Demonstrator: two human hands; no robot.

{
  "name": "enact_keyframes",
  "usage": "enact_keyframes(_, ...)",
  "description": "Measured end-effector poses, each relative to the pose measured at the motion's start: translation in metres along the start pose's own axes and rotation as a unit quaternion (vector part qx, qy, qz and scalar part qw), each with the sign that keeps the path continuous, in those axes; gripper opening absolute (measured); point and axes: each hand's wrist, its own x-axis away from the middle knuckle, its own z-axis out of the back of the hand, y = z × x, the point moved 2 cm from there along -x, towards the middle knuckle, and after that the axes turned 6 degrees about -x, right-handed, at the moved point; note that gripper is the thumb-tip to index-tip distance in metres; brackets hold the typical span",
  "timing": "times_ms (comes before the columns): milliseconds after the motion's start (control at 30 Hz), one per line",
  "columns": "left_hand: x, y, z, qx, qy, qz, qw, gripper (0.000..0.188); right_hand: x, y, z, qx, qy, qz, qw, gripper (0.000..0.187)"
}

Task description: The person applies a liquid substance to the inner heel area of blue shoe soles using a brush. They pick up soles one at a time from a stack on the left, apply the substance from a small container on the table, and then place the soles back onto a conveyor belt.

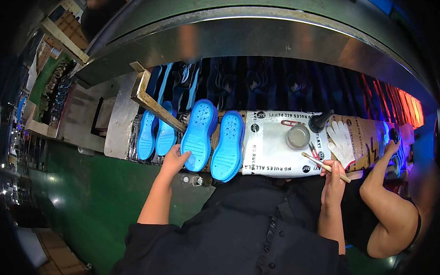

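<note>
My left hand (175, 160) grips a bright blue shoe sole (199, 132) at its near end, the thumb on its inner face. Just right of it lies a matching sole (228, 145), and two smaller-looking blue soles (147, 135) rest to the left, partly behind a metal bar. In my closed right hand (333, 184) is a thin brush (317, 162) with a pale handle, its tip pointing up and left. Beyond the brush tip stands a round clear jar (298, 137) of cloudy liquid, with a red-handled tool (315, 151) beside it.
A black squeeze bottle (319, 122) and a white glove (341, 140) are on the right of the white printed sheet (265, 153). A metal bar (155, 104) slants over the left soles. At right, another person's arm (377, 177) reaches in. A machine edge (262, 30) spans the far side.
</note>
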Motion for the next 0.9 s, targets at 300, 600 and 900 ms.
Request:
enact_keyframes(300,0.066,0.158,-0.045,0.391,-0.100,-0.011,0.915,0.036,-0.002,-0.018,-0.023,-0.054,-0.021,-0.002,0.998,0.037)
enact_keyframes(600,0.079,0.218,-0.099,0.303,-0.059,-0.158,0.938,0.035,0.017,-0.079,-0.071,0.224,-0.225,0.254,0.914,0.015)
enact_keyframes(900,0.091,0.228,-0.107,0.236,-0.070,-0.170,0.954,0.025,0.026,-0.079,-0.078,0.306,-0.260,0.317,0.859,0.007)
